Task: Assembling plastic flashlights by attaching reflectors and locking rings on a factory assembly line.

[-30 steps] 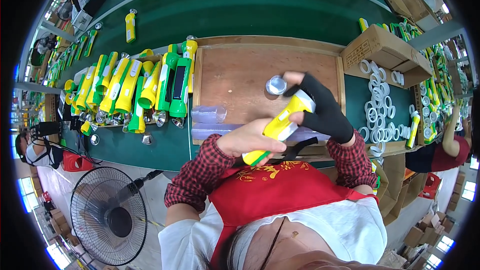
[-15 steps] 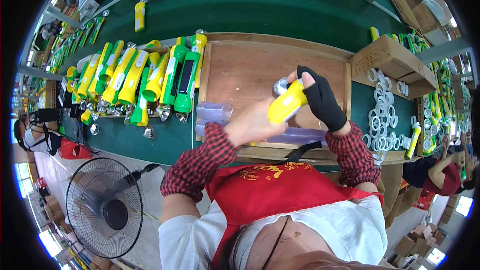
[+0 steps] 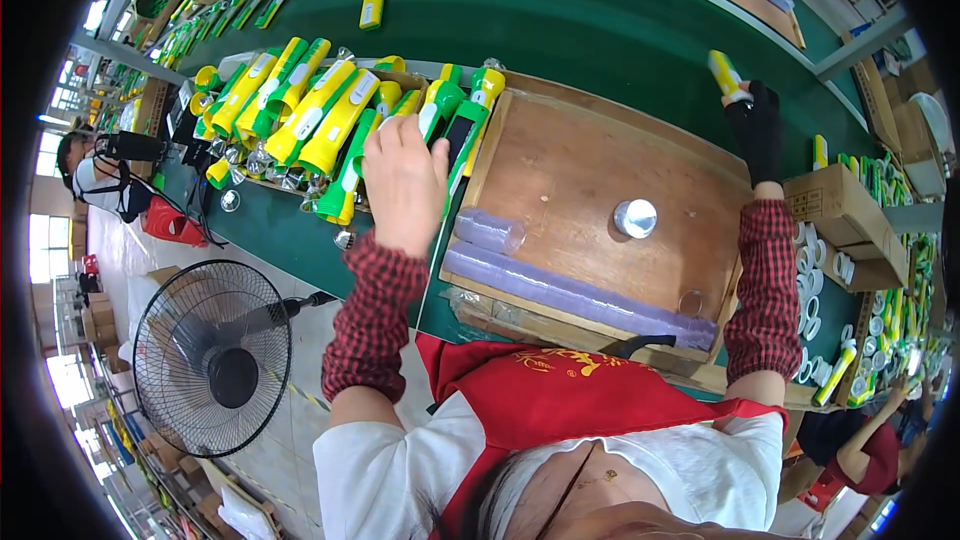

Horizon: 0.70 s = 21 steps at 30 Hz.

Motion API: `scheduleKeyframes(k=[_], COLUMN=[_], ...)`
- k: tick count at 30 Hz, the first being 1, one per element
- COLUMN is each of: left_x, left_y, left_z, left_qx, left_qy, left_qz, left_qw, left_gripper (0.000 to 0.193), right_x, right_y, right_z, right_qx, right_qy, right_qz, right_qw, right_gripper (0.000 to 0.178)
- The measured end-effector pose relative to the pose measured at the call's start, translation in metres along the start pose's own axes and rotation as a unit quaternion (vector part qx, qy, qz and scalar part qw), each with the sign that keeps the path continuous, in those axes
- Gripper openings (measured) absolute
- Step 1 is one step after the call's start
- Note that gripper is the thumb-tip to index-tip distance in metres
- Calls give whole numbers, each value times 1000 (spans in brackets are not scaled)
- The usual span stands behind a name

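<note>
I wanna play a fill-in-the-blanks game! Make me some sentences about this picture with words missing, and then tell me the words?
1. The glove on the right hand is coloured ____.
2. The left hand is by a pile of flashlights, which are mostly yellow and ____.
3. The apron is coloured ____.
4. The standing fan is on the person's ____ side.

Missing words: black; green; red; left.

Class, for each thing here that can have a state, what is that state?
Right hand: holding a yellow-green flashlight by one end
Left hand: at the flashlight pile, grip hidden
Silver cup: resting in the wooden tray
Purple tubes: lying on their sides
Cardboard box: open
White rings: loose
Fan: motion unclear
</note>
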State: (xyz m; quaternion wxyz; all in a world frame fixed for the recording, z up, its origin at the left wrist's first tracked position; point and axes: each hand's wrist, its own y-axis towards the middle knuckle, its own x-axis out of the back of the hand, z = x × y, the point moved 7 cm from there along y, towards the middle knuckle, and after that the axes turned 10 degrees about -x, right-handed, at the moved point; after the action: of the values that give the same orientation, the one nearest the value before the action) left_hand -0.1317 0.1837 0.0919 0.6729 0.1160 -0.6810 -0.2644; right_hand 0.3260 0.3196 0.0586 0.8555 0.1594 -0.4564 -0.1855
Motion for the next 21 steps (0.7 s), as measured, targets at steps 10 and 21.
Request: scheduleKeyframes(k=[10,21], left_x=[-83,11], left_y=[48,48], left_z=[45,1], left_qx=[6,7], left_qy=[42,-374], left_qz=[161,-11], left_qw=[986,927], left_gripper=[36,56], right_x=[-38,-20], right_y=[-8,-92], right_z=[-44,185], right_qx=[72,-33], right_qy=[-181,310], right_qz=[27,243], right_qw=[981,919], right_gripper=[31,28])
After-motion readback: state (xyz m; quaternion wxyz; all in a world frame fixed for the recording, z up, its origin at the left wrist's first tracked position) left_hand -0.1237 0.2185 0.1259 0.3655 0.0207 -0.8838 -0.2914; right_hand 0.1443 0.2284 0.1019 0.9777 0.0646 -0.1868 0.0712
